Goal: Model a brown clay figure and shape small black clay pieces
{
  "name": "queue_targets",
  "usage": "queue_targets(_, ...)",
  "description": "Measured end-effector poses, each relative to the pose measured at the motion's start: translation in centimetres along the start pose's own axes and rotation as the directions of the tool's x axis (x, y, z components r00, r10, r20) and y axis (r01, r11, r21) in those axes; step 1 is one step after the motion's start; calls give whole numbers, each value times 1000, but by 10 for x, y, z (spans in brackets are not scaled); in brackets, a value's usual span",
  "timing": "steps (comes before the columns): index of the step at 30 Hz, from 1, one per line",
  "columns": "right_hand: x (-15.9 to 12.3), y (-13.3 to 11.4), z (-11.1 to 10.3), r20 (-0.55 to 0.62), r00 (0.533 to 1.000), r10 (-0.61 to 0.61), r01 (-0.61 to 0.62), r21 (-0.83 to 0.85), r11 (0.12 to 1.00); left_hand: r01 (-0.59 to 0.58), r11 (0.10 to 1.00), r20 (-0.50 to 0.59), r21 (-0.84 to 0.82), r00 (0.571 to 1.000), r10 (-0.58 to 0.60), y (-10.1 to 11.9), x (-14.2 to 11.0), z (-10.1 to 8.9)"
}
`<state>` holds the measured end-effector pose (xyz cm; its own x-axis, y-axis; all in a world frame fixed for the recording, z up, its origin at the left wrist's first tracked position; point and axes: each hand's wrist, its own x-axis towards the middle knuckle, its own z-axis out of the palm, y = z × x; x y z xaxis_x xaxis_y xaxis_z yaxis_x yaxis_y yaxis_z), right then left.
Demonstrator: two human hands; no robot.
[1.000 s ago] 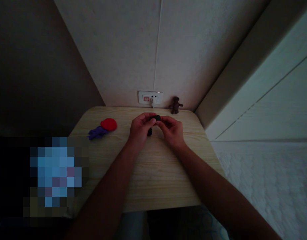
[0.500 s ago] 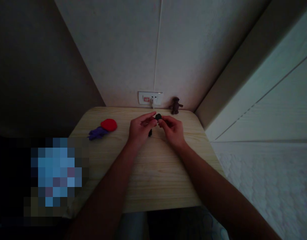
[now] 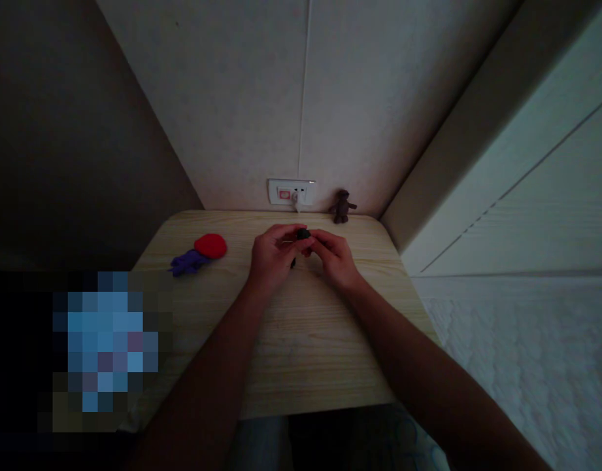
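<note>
Between my fingertips is a small black lump (image 3: 303,233), perhaps modelling clay, held above the wooden table. My left hand (image 3: 275,252) pinches it from the left, with thumb and fingers curled round it. From the right, my right hand (image 3: 334,254) closes its fingertips on the same lump. A second small black piece (image 3: 293,263) lies on the table just under my left hand and is partly hidden by it. Its exact shape is too dark to make out.
On the table's left (image 3: 301,340) lie a purple figure-like piece (image 3: 189,261) and a flat red disc (image 3: 210,246) touching it. A dark brown bear-like figure (image 3: 342,207) stands at the back by the wall. A wall socket (image 3: 291,192) holds a plug.
My hands have drawn closer together round the black lump, and my left fingers now lie over its top side. The camera view has shifted slightly.
</note>
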<state>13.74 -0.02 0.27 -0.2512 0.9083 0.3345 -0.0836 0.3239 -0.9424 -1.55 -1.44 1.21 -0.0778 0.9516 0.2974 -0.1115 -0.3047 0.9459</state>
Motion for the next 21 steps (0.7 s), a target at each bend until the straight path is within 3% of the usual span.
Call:
queue_targets(5,-2,3,3,2,998,63,-63,89,994,-95,987,-57,131,993,104,-7,0,-2)
queue_targets(11,-3,1,12,-39,995,97,-96,35,995,-209,914,-3,349,975,224,-3,-4,-5)
queue_targets(21,-2,-2,8,-78,995,60,-59,14,998,-172,955,-12,243,984,180,-7,-3,-5)
